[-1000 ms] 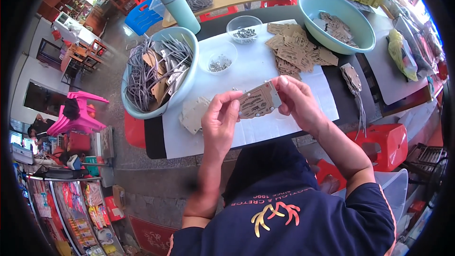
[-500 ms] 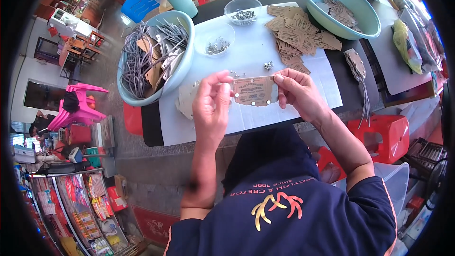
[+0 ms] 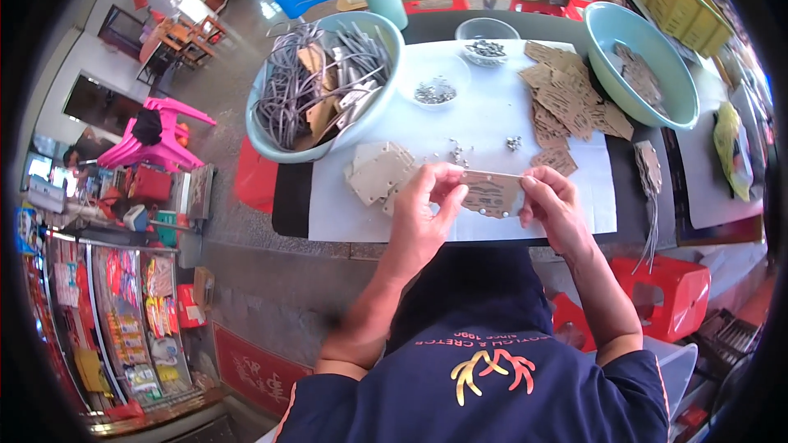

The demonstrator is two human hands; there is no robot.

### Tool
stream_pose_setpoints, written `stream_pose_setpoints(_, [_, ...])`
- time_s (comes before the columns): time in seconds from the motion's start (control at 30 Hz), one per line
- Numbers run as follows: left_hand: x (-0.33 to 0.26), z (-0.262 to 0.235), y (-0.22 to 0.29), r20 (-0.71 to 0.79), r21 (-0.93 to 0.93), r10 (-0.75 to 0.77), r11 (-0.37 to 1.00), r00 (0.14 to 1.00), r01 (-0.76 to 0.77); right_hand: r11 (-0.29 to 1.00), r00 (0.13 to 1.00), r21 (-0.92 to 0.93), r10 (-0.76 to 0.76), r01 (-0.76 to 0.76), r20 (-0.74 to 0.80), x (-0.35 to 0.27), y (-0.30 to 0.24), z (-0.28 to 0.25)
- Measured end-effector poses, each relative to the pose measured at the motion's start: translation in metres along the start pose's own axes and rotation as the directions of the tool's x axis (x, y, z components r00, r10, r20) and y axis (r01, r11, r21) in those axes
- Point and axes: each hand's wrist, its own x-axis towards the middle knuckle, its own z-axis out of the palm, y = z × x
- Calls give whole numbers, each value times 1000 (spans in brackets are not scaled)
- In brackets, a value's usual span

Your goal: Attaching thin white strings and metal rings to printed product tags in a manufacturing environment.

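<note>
Between my hands, over the table's near side, is a small brown printed plaque (image 3: 491, 195) with a scalloped edge and shiny metal studs along its rim. My right hand (image 3: 561, 207) pinches its right end between thumb and fingers. At the left end, my left hand (image 3: 420, 221) has thumb and fingertips closed on the corner; whether a stud is also between them I cannot make out. Just beyond lie loose metal studs (image 3: 458, 151) and another small heap of studs (image 3: 514, 143). To the left, plain pale plaques (image 3: 379, 171) lie overlapping, partly behind my left hand.
White sheeting (image 3: 492, 127) covers the table. Behind stand a basin (image 3: 392, 94) of grey cords, a bowl of studs (image 3: 435, 92) and another clear bowl (image 3: 487, 41). Brown plaques (image 3: 566, 90) are piled at right beside a green basin (image 3: 688, 107). A corded bundle (image 3: 648, 171) hangs over the right edge.
My left hand has gone from open beside the plaque to closed at its left end. The plaque has tilted. The whole view has shifted, so the table sits farther right.
</note>
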Motion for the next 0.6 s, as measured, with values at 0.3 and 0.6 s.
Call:
stream_pose_setpoints(0.3, [2, 2, -1, 4, -214, -124, 969, 992, 122, 997, 999, -64, -32, 34, 25, 2, -2, -3])
stream_pose_setpoints(0.6, [-5, 14, -15, -22, -182, -105, 978, 994, 99, 985, 987, -77, -147, 152, 66, -2, 12, 1])
